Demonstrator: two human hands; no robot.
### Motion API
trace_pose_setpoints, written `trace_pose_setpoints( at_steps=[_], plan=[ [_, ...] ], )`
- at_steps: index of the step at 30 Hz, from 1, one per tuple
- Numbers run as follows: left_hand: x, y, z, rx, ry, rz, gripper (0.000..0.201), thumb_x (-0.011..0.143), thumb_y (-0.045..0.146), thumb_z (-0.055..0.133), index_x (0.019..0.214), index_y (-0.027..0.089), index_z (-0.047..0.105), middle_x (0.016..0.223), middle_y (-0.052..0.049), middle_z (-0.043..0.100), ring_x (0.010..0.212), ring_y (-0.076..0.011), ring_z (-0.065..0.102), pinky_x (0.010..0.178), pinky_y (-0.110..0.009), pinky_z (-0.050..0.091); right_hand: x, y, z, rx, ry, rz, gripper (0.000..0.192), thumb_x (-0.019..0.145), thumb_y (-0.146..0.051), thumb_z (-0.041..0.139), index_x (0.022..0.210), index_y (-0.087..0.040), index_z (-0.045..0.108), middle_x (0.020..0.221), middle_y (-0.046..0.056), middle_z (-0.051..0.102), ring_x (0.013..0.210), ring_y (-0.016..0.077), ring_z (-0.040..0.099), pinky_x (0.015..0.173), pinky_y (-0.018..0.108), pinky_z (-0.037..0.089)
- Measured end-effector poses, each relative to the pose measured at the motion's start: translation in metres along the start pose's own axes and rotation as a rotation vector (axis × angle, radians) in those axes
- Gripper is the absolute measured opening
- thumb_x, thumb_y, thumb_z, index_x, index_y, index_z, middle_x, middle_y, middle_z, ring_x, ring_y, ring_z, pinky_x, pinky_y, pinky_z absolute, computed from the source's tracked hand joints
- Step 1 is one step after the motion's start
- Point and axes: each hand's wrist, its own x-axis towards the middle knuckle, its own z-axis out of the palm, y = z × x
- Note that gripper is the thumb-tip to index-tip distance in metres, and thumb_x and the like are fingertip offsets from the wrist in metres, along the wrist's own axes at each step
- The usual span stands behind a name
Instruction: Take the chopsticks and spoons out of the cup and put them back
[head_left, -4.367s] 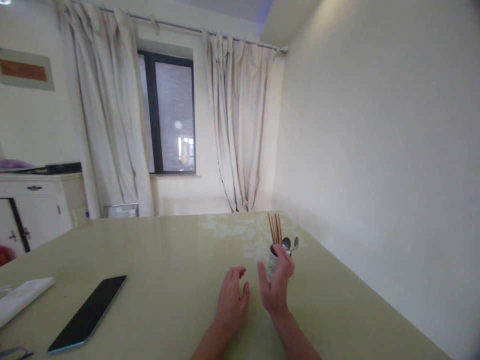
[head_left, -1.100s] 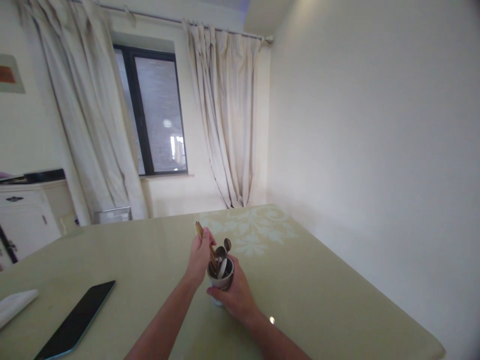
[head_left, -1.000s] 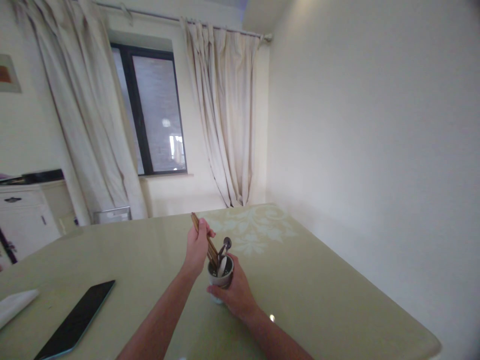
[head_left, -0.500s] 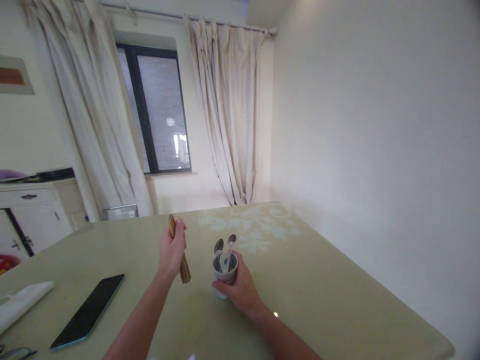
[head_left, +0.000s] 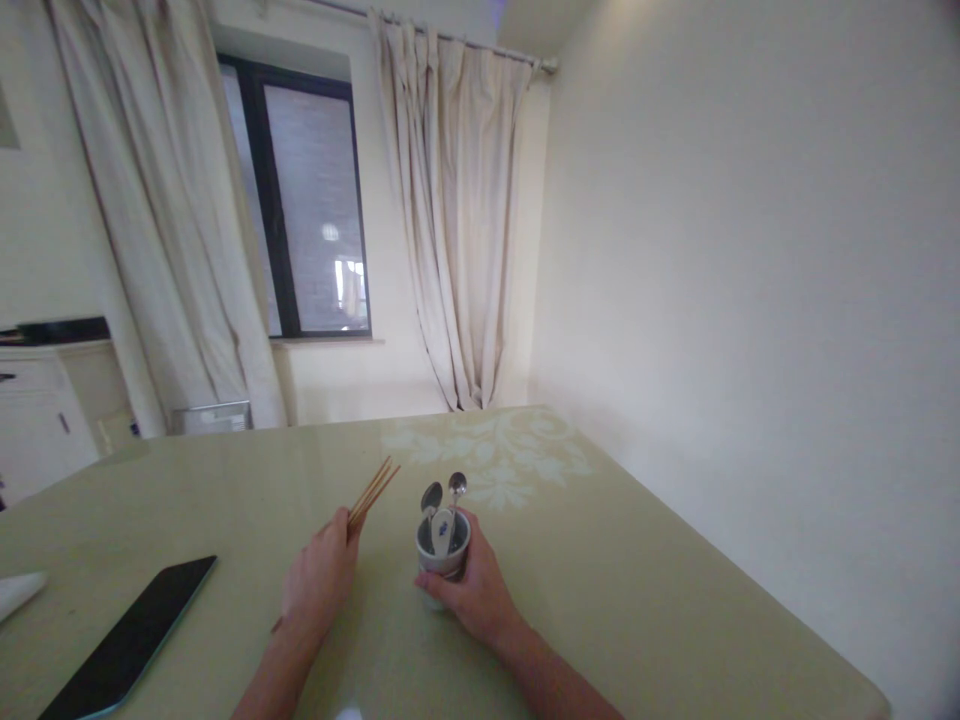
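Note:
My left hand [head_left: 319, 572] is closed round a bundle of wooden chopsticks [head_left: 375, 489]. Their thin ends point forward and to the right, and the other end shows just behind the hand near the wrist. Wrapped round the right side of a grey-white cup [head_left: 442, 563] is my right hand [head_left: 480, 585], its thumb across the front. In the cup stand two metal spoons [head_left: 457, 486] with their bowls up, beside a white ceramic piece [head_left: 443, 531] with a blue mark, perhaps a spoon handle. The chopsticks are apart from the cup, to its left.
A black tablet or large phone [head_left: 135, 635] lies on the pale green table [head_left: 637, 590] at the left. Part of a white object [head_left: 19, 592] shows at the left edge. A wall [head_left: 750, 300] runs along the right, with curtains [head_left: 457, 220] and a window behind.
My left hand has turned over and come lower, so the chopsticks now point forward and to the right instead of standing steeply. The right hand keeps its hold on the cup. The view has shifted slightly.

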Motion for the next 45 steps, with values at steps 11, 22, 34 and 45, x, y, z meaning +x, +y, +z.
trace_pose_setpoints(
  at_steps=[11, 22, 34, 45],
  plan=[
    [-0.012, -0.023, 0.006, 0.513, -0.031, 0.030, 0.055, 0.105, 0.056, 0.037, 0.124, 0.012, 0.066, 0.130, -0.023, 0.068, 0.122, -0.0397, 0.064, 0.096, -0.048, 0.051, -0.002, 0.000, -0.004, -0.069, -0.010, 0.018, 0.079, 0.070, -0.035, 0.096, 0.140, -0.022, 0.060, 0.127, 0.012, 0.073, 0.119, 0.0320, 0.068, 0.106, 0.046, 0.054],
    [-0.004, -0.043, 0.019, 0.501, -0.058, -0.193, 0.084, 0.101, 0.063, 0.026, 0.159, 0.005, 0.047, 0.169, -0.027, 0.042, 0.158, -0.0407, 0.038, 0.125, -0.058, 0.028, -0.003, 0.000, -0.006, -0.074, -0.018, 0.010, 0.084, 0.070, -0.033, 0.097, 0.143, -0.022, 0.057, 0.129, 0.012, 0.073, 0.120, 0.0320, 0.069, 0.107, 0.046, 0.054],
    [-0.007, -0.037, 0.015, 0.289, 0.027, 0.012, 0.069, 0.096, 0.048, 0.041, 0.153, 0.013, 0.057, 0.164, -0.022, 0.051, 0.155, -0.0385, 0.045, 0.130, -0.062, 0.020, -0.002, 0.013, -0.007, -0.083, 0.034, 0.014, 0.112, 0.061, -0.055, 0.101, 0.154, -0.022, 0.048, 0.141, 0.016, 0.066, 0.133, 0.0372, 0.062, 0.115, 0.049, 0.047],
    [-0.065, 0.075, 0.011, -1.082, -0.260, 0.212, 0.052, 0.089, 0.066, 0.070, 0.119, 0.024, 0.066, 0.135, -0.015, 0.074, 0.126, -0.0303, 0.070, 0.107, -0.042, 0.057, 0.000, -0.021, -0.014, -0.041, 0.036, -0.032, 0.067, 0.101, -0.078, 0.045, 0.134, -0.023, 0.065, 0.107, 0.008, 0.074, 0.095, 0.0257, 0.070, 0.091, 0.037, 0.056]
  ],
)
